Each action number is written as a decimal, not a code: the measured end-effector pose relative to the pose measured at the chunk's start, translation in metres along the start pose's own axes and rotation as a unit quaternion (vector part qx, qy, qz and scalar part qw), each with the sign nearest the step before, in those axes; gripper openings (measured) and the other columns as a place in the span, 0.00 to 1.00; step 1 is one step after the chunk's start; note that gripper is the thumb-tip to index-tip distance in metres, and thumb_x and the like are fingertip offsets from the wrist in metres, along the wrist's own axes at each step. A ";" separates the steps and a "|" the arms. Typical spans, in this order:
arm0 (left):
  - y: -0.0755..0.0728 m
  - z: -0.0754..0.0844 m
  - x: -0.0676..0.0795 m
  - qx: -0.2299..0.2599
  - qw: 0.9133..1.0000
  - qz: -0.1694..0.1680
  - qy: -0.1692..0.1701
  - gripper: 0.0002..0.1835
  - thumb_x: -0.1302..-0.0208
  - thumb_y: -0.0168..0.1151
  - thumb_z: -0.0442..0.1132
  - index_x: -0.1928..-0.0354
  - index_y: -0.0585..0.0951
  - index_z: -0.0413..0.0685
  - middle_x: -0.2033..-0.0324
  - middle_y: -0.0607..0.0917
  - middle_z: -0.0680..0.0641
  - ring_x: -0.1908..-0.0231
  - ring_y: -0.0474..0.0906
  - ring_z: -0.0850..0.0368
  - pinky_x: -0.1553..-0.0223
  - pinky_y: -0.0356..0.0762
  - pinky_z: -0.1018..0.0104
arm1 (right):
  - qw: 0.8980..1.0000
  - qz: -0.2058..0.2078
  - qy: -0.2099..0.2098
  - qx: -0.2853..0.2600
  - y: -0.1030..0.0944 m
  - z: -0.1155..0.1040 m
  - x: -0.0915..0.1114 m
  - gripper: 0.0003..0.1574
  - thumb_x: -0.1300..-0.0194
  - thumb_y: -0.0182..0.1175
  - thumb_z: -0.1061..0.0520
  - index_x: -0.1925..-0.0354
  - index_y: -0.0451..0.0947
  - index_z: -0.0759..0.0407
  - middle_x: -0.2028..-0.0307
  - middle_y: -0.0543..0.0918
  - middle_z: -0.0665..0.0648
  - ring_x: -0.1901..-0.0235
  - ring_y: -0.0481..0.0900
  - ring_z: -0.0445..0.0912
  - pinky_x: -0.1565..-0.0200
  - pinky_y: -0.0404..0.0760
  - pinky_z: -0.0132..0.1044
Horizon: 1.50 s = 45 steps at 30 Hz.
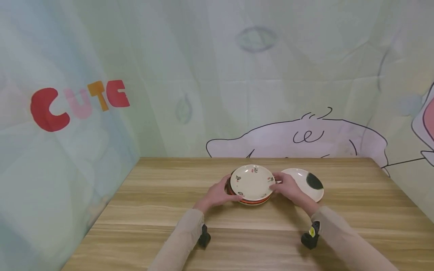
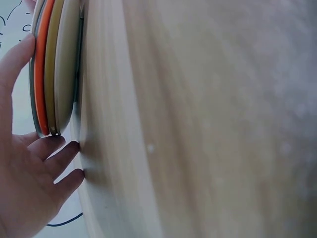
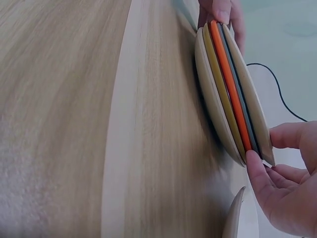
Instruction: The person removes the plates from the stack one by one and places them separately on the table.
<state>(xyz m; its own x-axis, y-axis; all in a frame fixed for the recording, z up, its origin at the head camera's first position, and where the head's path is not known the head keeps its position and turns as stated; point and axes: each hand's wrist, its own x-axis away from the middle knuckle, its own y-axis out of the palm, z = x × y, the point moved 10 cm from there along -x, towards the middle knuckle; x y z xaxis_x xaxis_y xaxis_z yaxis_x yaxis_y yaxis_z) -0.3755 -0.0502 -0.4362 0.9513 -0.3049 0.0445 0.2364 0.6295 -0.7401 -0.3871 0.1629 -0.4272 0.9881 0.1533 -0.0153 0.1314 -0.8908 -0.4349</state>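
Observation:
A stack of small plates (image 3: 225,94) sits toward the far side of the table. Its top plate (image 1: 252,183) is cream with little printed figures; below it show dark green, orange, mustard and cream rims. My left hand (image 1: 217,194) grips the left side of the stack, thumb at the near rim, fingers round the far side. At the right rim my right hand (image 1: 289,189) pinches the edge of the top plate, one fingertip also against the rims beneath. In the right wrist view, the top plate lies slightly apart from the dark green one at that end.
Right of the stack, partly behind my right hand, lies a white plate (image 1: 300,177) with a dark green patch. The wooden table (image 1: 162,184) meets a printed cloth backdrop (image 1: 169,75) at its far edge. Dark wrist cameras (image 1: 204,237) hang under both sleeves.

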 end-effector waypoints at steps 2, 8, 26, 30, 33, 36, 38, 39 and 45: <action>-0.001 0.002 0.001 -0.002 1.000 0.001 0.003 0.52 0.57 0.68 0.61 0.32 0.55 0.50 0.37 0.64 0.41 0.38 0.60 0.43 0.40 0.60 0.49 | 1.000 0.000 0.005 -0.009 0.000 0.000 0.001 0.34 0.49 0.58 0.70 0.43 0.60 0.80 0.50 0.71 0.77 0.62 0.78 0.51 0.69 0.81 0.31; 0.000 0.000 0.000 0.001 1.000 -0.002 0.003 0.53 0.57 0.68 0.60 0.31 0.54 0.51 0.36 0.64 0.42 0.38 0.60 0.44 0.39 0.59 0.49 | 1.000 -0.015 0.021 -0.018 -0.001 0.003 0.002 0.37 0.47 0.57 0.69 0.41 0.57 0.78 0.48 0.69 0.78 0.61 0.78 0.51 0.67 0.81 0.32; 0.002 -0.002 -0.001 0.010 1.000 -0.002 -0.003 0.53 0.58 0.68 0.61 0.32 0.54 0.49 0.36 0.64 0.42 0.38 0.60 0.44 0.39 0.60 0.49 | 0.997 -0.052 0.036 -0.043 -0.004 0.009 0.004 0.40 0.42 0.54 0.67 0.35 0.48 0.75 0.44 0.64 0.79 0.67 0.79 0.44 0.65 0.81 0.34; 0.001 -0.001 -0.001 0.011 1.000 0.000 0.000 0.53 0.57 0.69 0.60 0.32 0.55 0.47 0.37 0.65 0.41 0.38 0.61 0.44 0.40 0.60 0.49 | 0.996 -0.052 0.039 -0.062 -0.005 0.011 0.004 0.40 0.41 0.54 0.68 0.35 0.48 0.74 0.45 0.64 0.79 0.67 0.79 0.45 0.65 0.82 0.35; 0.000 -0.001 -0.001 0.006 1.000 0.003 0.003 0.53 0.57 0.69 0.60 0.32 0.55 0.46 0.37 0.65 0.41 0.39 0.61 0.44 0.40 0.61 0.49 | 0.995 -0.057 0.037 -0.069 -0.006 0.010 0.005 0.39 0.40 0.53 0.68 0.35 0.47 0.74 0.45 0.64 0.79 0.67 0.79 0.45 0.65 0.82 0.35; 0.000 -0.001 -0.002 -0.001 1.000 0.004 0.006 0.53 0.57 0.68 0.60 0.32 0.55 0.45 0.38 0.66 0.40 0.39 0.62 0.44 0.41 0.62 0.50 | 0.995 -0.056 0.036 -0.072 -0.008 0.008 0.007 0.39 0.40 0.52 0.68 0.35 0.47 0.74 0.45 0.63 0.80 0.67 0.80 0.45 0.65 0.82 0.36; 0.001 -0.001 -0.001 0.000 1.000 0.003 0.004 0.53 0.57 0.68 0.60 0.32 0.55 0.45 0.38 0.66 0.40 0.40 0.63 0.44 0.41 0.62 0.50 | 0.995 -0.055 0.034 -0.071 -0.011 0.007 0.009 0.39 0.39 0.52 0.68 0.35 0.47 0.74 0.45 0.63 0.80 0.68 0.80 0.44 0.64 0.82 0.35; 0.001 -0.001 -0.001 0.003 1.000 0.002 0.003 0.53 0.57 0.68 0.60 0.32 0.55 0.45 0.38 0.66 0.39 0.40 0.63 0.44 0.41 0.62 0.49 | 0.995 -0.053 0.034 -0.073 -0.012 0.006 0.009 0.38 0.39 0.52 0.68 0.35 0.48 0.74 0.45 0.63 0.80 0.68 0.79 0.44 0.64 0.82 0.36; 0.002 -0.003 -0.001 0.011 1.000 -0.003 -0.010 0.54 0.57 0.69 0.60 0.32 0.54 0.48 0.37 0.65 0.41 0.39 0.62 0.44 0.40 0.62 0.49 | 0.997 -0.046 0.029 -0.061 -0.025 0.003 0.014 0.38 0.38 0.52 0.67 0.34 0.48 0.73 0.43 0.62 0.79 0.63 0.79 0.46 0.62 0.82 0.36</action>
<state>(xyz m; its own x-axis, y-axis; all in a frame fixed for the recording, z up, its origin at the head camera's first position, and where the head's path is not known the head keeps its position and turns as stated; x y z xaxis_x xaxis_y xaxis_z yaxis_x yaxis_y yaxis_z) -0.3769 -0.0506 -0.4397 0.9534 -0.2951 0.0621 0.2464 0.6435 -0.7247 -0.3767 0.1881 -0.4192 0.9740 0.2146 0.0723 0.2265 -0.9203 -0.3189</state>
